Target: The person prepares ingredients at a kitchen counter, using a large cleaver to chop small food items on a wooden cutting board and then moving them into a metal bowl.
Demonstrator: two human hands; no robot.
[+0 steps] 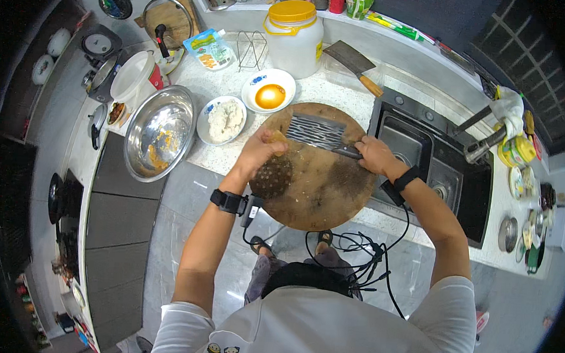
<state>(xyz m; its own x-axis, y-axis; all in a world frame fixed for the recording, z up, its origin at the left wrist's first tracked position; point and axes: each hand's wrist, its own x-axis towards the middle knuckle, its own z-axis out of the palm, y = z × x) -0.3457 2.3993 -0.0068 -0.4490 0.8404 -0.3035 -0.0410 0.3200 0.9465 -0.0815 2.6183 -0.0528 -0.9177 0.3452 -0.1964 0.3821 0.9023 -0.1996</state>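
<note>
On the round wooden chopping board (323, 194), a kitchen knife (317, 133) with a broad, dark-patterned blade lies almost flat across the far half. My right hand (376, 156) is closed around its dark handle at the board's right edge. At the far left of the board, my left hand (260, 152) pinches a small yellowish piece of food (276, 137) next to the blade's left end. Its exact kind is unclear. Small pale crumbs dot the wood. A steel mixing bowl (145, 121) to the left holds yellow scraps (160, 148).
Behind the board are a bowl of white powder (232, 133), a bowl of dark orange liquid (287, 86) and a yellow-lidded tub (308, 50). A cleaver (347, 57) lies near the sink (406, 128). Black cables (361, 254) hang below the board.
</note>
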